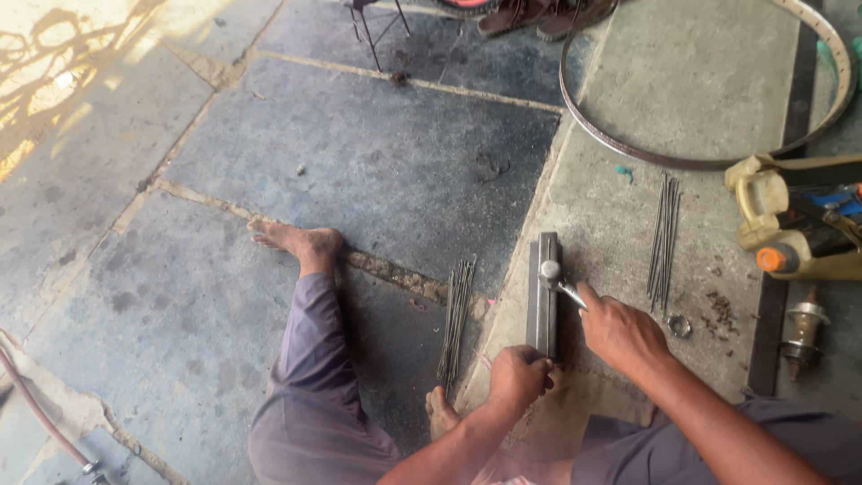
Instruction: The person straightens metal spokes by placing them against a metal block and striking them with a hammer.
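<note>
The right hand [620,334] grips a small hammer [555,277], its head resting on a metal bar [543,296] that serves as an anvil near the raised slab's [620,207] edge. The left hand [518,377] is clenched at the bar's near end, steadying it. Spoke bundles [456,316] [664,235] lie either side, within reach; a bare rim [700,160] lies beyond.

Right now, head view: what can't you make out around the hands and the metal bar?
- Left hand: its fist hides the near end of the metal bar and anything pinched there.
- Right hand: covers the hammer handle; only the head shows.
- Wheel rim: cut off by the top edge.
- Small bits beside the spokes: too small to tell.
</note>
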